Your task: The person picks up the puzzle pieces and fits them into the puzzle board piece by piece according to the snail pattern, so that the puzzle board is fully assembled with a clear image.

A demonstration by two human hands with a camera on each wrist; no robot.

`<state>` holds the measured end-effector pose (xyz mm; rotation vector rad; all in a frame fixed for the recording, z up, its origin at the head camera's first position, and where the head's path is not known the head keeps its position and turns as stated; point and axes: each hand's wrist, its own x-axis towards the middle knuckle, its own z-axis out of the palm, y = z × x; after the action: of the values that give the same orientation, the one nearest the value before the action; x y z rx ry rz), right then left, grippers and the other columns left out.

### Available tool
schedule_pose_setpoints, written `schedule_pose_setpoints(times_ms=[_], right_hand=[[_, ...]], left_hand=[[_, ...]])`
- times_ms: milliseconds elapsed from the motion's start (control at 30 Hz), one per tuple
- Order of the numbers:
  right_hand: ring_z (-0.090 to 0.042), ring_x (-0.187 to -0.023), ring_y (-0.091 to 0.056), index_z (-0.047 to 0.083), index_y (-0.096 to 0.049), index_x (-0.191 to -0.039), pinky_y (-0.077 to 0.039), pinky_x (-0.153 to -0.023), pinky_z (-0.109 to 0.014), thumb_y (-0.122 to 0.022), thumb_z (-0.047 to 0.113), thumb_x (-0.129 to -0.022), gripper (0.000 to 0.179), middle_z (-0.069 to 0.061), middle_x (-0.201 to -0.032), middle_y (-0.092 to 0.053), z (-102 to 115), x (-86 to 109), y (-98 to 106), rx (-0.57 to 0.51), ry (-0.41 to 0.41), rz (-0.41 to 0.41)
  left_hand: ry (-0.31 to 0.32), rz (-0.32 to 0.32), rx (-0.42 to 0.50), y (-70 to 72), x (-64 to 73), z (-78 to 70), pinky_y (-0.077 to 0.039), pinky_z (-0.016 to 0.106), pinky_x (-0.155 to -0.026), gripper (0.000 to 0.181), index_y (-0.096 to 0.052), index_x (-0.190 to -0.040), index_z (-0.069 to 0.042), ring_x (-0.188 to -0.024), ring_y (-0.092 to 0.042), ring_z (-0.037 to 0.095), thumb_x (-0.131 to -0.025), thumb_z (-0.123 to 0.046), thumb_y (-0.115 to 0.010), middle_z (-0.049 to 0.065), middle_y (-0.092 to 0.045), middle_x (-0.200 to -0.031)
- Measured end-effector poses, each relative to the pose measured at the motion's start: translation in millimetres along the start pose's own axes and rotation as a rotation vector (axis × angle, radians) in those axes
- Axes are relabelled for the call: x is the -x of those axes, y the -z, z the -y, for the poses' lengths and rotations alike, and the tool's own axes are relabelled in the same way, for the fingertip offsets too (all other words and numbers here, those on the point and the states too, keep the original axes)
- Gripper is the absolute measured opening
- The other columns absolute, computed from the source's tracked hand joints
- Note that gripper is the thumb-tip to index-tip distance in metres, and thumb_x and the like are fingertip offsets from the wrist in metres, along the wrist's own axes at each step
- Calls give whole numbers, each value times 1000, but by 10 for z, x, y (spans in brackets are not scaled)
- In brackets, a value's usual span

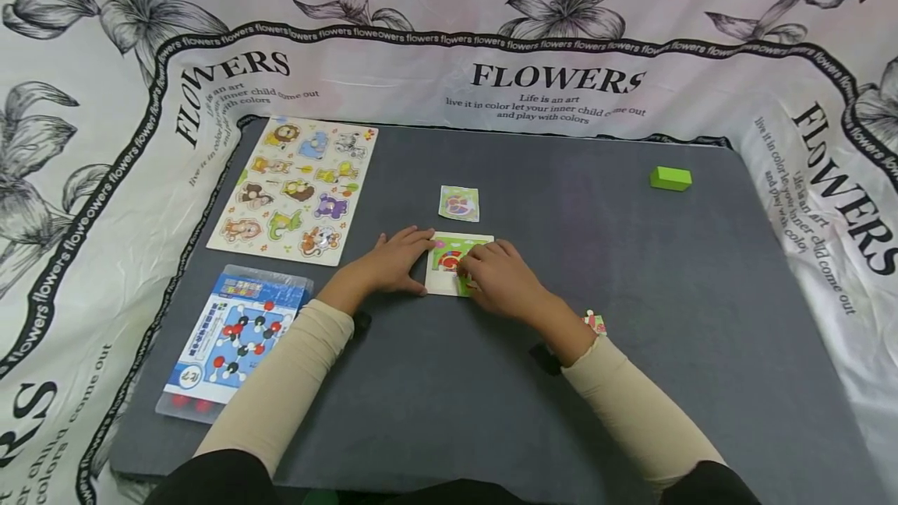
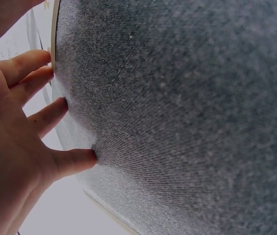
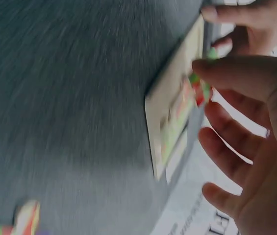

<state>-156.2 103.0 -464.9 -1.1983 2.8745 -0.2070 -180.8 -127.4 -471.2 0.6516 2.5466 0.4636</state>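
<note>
A small square jigsaw puzzle board point(image 1: 440, 284) lies mid-table, partly filled with green and red picture pieces and bare at its lower left. My left hand point(image 1: 398, 262) rests at the board's left side, fingers spread; in the left wrist view, fingertips point(image 2: 47, 72) touch its edge. Over the right part of the board, my right hand point(image 1: 507, 279) pinches a green and red puzzle piece point(image 3: 200, 90) between thumb and fingers. Part of the board is hidden beneath this hand. Another colourful puzzle piece point(image 1: 594, 323) lies by my right wrist, partly covered by it.
Just beyond the board lies a small square picture card point(image 1: 459, 203). At the left are a large animal puzzle board point(image 1: 330, 249) and a clear plastic case with a blue molecule-picture cover point(image 1: 242, 345). A green block point(image 1: 670, 178) sits far right on the grey table point(image 1: 701, 294).
</note>
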Motion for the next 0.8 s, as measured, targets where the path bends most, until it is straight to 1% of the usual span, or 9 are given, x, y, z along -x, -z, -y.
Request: schedule_pose_setpoints(times_ms=[133,300,367,467,700,800], right_hand=[[-29,-110,-57,16,-67,-105,-37,-104,-50,-73,16,-82,24,-5,-109,-64,115,-146,-88,-6,-16,10],[-29,-106,-58,14,-66,-102,-38,-103,-48,-71,15,-81,22,-5,-105,-63,205,-255,-177,-39,-45,-27],[-28,-104,-58,14,-66,-102,-38,-101,-47,-71,15,-81,21,-5,-103,-63,211,-266,-197,-45,-61,-40],[-28,-105,-58,15,-67,-102,-38,-101,-46,-70,18,-84,19,-4,-103,-63,209,-272,-212,-54,-76,-37],[-26,-108,-56,17,-71,-105,-37,-102,-46,-70,24,-89,18,-3,-108,-63,203,-270,-212,-93,-81,-11],[-26,-109,-56,19,-72,-107,-37,-103,-46,-70,26,-90,19,-2,-109,-65,209,-270,-211,-85,-83,-10]], left_hand=[[0,-5,-6,-18,-7,20,-13,70,-110,85,-37,-150,-13,-150,-11,30,-81,-38,-79,4,-20,-162],[-5,-9,12,-17,4,31,-12,69,-111,85,-36,-150,-12,-150,-10,29,-81,-37,-79,3,-20,-162],[-13,-12,19,-5,9,18,-13,69,-111,84,-38,-150,-11,-150,-11,30,-81,-36,-79,4,-21,-161],[-11,-13,17,4,17,0,-13,69,-111,84,-37,-150,-11,-150,-11,30,-82,-35,-79,4,-21,-161],[2,-10,0,-17,-7,20,-12,68,-111,86,-35,-151,-13,-150,-10,29,-81,-36,-79,4,-20,-162],[6,-10,-5,-26,-14,29,-12,69,-111,86,-36,-151,-13,-150,-10,29,-80,-37,-79,3,-20,-162]])
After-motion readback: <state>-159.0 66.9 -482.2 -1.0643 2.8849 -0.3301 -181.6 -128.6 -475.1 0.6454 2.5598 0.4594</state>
